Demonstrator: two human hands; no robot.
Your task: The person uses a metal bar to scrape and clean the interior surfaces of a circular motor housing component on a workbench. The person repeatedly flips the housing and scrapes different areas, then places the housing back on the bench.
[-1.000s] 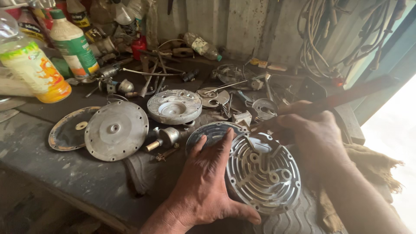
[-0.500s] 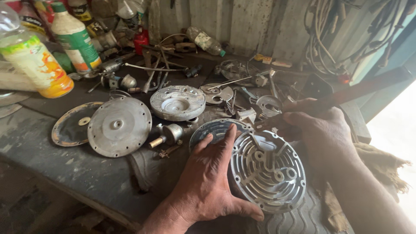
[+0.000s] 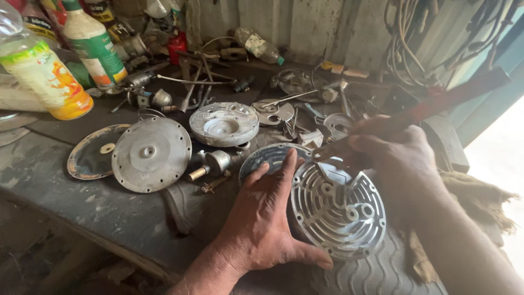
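In the lower middle of the frame I see the ribbed round cover (image 3: 338,210); my left hand (image 3: 262,224) rests on its left edge with a released grip. My right hand (image 3: 390,158) hides its upper rim, grip clenched on a tool I cannot identify. Two bottles (image 3: 46,76) stand at the upper left of the bench (image 3: 71,202). Since the earlier frame the view came closer.

Two bare forearms, no sleeves, watch or gloves in sight. The left hand (image 3: 262,218) and right hand (image 3: 398,158) are broad and sinewy, knuckles creased, short nails and fingertips darkened with workshop grime.
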